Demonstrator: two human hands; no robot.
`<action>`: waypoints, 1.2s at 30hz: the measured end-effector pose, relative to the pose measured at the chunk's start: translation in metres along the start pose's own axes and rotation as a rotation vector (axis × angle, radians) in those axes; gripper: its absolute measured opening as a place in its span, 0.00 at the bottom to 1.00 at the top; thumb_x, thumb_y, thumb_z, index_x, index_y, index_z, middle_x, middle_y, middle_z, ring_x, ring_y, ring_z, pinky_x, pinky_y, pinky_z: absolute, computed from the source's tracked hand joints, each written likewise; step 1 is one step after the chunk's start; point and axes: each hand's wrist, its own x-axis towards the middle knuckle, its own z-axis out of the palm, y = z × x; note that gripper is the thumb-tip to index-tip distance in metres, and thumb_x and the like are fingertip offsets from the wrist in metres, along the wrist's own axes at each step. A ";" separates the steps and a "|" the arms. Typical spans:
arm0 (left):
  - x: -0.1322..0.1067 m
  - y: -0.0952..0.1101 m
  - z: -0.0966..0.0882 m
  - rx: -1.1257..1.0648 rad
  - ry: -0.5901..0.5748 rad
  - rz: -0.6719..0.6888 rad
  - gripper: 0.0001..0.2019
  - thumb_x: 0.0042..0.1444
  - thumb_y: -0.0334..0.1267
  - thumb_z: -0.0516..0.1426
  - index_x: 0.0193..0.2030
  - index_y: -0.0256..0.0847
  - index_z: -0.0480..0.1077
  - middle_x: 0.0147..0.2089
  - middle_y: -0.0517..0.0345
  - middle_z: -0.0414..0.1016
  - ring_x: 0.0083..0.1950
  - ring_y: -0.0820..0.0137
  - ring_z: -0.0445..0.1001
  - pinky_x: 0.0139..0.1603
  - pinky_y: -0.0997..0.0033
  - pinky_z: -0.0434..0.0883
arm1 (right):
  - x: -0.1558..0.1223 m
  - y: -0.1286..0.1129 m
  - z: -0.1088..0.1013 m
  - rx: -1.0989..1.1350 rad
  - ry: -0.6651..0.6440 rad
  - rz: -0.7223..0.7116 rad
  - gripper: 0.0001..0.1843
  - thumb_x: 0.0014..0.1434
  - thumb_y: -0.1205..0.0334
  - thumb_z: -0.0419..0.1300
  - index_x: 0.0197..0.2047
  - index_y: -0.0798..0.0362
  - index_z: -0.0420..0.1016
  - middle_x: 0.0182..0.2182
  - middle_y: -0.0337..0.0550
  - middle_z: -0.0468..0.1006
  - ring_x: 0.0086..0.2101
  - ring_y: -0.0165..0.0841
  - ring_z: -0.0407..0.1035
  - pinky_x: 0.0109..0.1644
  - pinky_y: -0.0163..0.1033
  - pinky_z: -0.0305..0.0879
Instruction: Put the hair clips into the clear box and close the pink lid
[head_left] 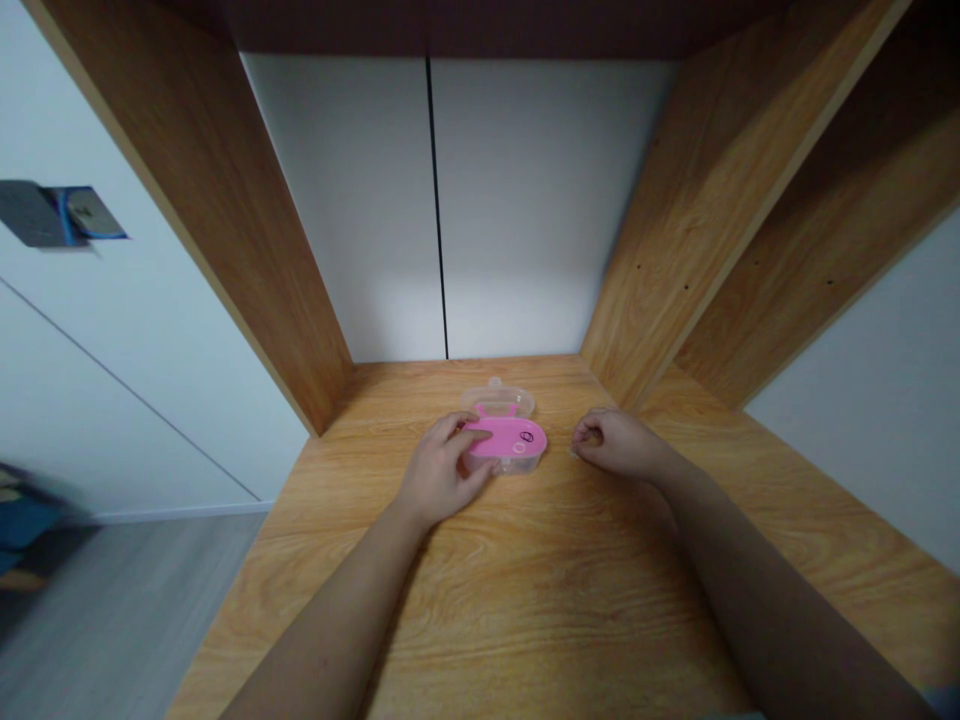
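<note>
A small clear plastic case (510, 440) with a pink inside lies open on the wooden desk (540, 590), its clear lid (499, 400) folded back toward the wall. My left hand (442, 470) rests on the case's left end, fingers wrapped over the pink part. My right hand (619, 442) sits on the desk a little to the right of the case, apart from it, with its fingers pinched together; what they hold, if anything, is too small to make out.
Wooden side panels (247, 210) rise on the left and right (712, 200) of the desk, with a white back wall (525, 200) behind. The desk's left edge drops to a grey floor (112, 620).
</note>
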 end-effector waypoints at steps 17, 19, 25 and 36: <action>0.000 0.002 -0.001 0.011 -0.009 -0.008 0.16 0.58 0.42 0.63 0.52 0.44 0.74 0.59 0.45 0.70 0.60 0.55 0.71 0.61 0.49 0.71 | 0.001 0.005 0.003 0.037 -0.032 0.014 0.05 0.51 0.61 0.61 0.30 0.51 0.79 0.30 0.41 0.81 0.30 0.33 0.72 0.33 0.35 0.62; 0.000 0.002 -0.002 0.007 -0.010 -0.009 0.15 0.58 0.43 0.62 0.51 0.44 0.74 0.59 0.45 0.70 0.61 0.55 0.71 0.62 0.49 0.71 | 0.000 0.005 0.004 0.045 -0.056 0.012 0.05 0.51 0.62 0.60 0.29 0.50 0.78 0.28 0.40 0.81 0.29 0.33 0.72 0.32 0.35 0.61; 0.000 0.001 -0.002 0.000 -0.004 -0.011 0.16 0.58 0.42 0.62 0.52 0.44 0.74 0.58 0.45 0.70 0.60 0.56 0.71 0.61 0.49 0.71 | -0.001 0.004 0.005 0.036 -0.057 0.041 0.04 0.49 0.63 0.61 0.29 0.50 0.78 0.28 0.39 0.81 0.28 0.32 0.72 0.31 0.34 0.61; 0.000 -0.001 0.000 0.001 -0.018 -0.003 0.16 0.58 0.41 0.62 0.52 0.44 0.74 0.59 0.45 0.70 0.61 0.55 0.70 0.62 0.48 0.71 | -0.003 -0.001 0.002 -0.017 -0.078 0.030 0.06 0.52 0.62 0.60 0.26 0.50 0.75 0.25 0.40 0.80 0.27 0.32 0.72 0.30 0.35 0.59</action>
